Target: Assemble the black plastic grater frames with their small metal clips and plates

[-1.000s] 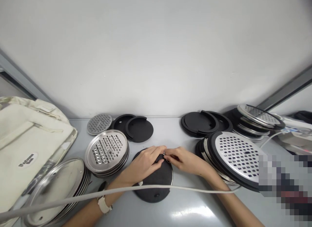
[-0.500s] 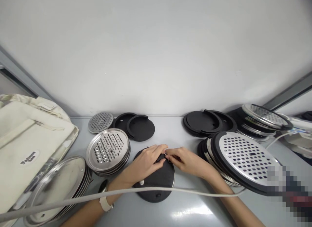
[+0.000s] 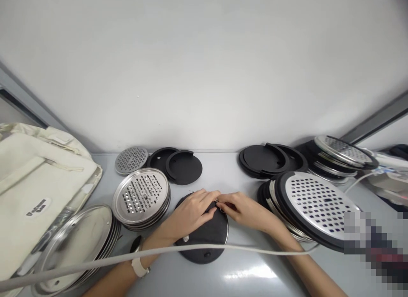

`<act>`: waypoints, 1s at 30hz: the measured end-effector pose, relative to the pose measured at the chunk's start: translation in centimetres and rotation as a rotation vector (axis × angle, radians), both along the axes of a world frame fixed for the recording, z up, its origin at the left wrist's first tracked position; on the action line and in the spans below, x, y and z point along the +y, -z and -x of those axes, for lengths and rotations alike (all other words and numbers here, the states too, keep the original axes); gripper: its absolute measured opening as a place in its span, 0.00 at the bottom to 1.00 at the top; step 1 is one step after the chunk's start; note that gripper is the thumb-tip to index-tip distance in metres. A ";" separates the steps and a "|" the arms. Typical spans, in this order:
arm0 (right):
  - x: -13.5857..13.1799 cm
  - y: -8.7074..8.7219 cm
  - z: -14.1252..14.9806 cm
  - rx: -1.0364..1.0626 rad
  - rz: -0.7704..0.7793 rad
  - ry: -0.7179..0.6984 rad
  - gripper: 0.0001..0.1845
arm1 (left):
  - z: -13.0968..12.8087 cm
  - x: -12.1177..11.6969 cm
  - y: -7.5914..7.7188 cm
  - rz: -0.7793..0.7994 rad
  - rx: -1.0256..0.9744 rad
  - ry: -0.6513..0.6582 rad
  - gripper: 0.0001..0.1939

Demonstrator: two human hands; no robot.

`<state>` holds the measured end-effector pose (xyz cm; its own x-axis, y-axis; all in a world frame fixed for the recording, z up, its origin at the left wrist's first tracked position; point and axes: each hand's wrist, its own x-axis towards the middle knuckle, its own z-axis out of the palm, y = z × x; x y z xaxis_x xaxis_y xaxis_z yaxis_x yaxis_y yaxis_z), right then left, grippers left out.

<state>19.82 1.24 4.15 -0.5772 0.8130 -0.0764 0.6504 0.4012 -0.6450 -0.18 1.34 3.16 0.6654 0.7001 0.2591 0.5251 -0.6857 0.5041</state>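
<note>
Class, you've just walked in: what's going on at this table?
Someone has both bare hands on a black disc. The left hand lies over its far part; the right hand pinches near its far right edge. What it pinches is too small to tell. To the left, a perforated metal disc tops a stack.

On the table point(image 3: 242, 269), a disc point(image 3: 211, 234) lies between a plate stack point(image 3: 140, 197) to its left and a grater pile point(image 3: 318, 203) to its right, with a bag point(image 3: 41, 173) farther left and a wall point(image 3: 204, 71) behind.

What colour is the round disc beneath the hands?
The disc is mostly black; it shows best in the head view.
</note>
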 end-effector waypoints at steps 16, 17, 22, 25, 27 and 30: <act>0.3 0.5 -0.3 -0.009 -0.014 -0.031 0.15 | 0.1 -0.4 0.4 -0.117 -0.014 0.021 0.16; 0.3 0.5 -0.2 -0.004 -0.010 -0.023 0.15 | 0.1 -0.4 0.5 -0.115 -0.020 0.026 0.16; -0.5 0.8 -0.1 0.052 -0.008 0.037 0.13 | 0.4 -0.5 0.8 -0.087 -0.039 0.041 0.17; -1.4 1.4 -0.2 0.087 -0.005 0.087 0.13 | 0.5 -0.5 1.0 -0.074 -0.053 0.088 0.16; -2.2 2.0 -0.2 0.113 -0.010 0.110 0.12 | 0.5 -0.5 1.0 -0.075 -0.066 0.104 0.15; -3.4 2.8 -0.2 0.162 -0.046 0.169 0.13 | 0.5 -0.6 1.1 -0.045 -0.097 0.130 0.14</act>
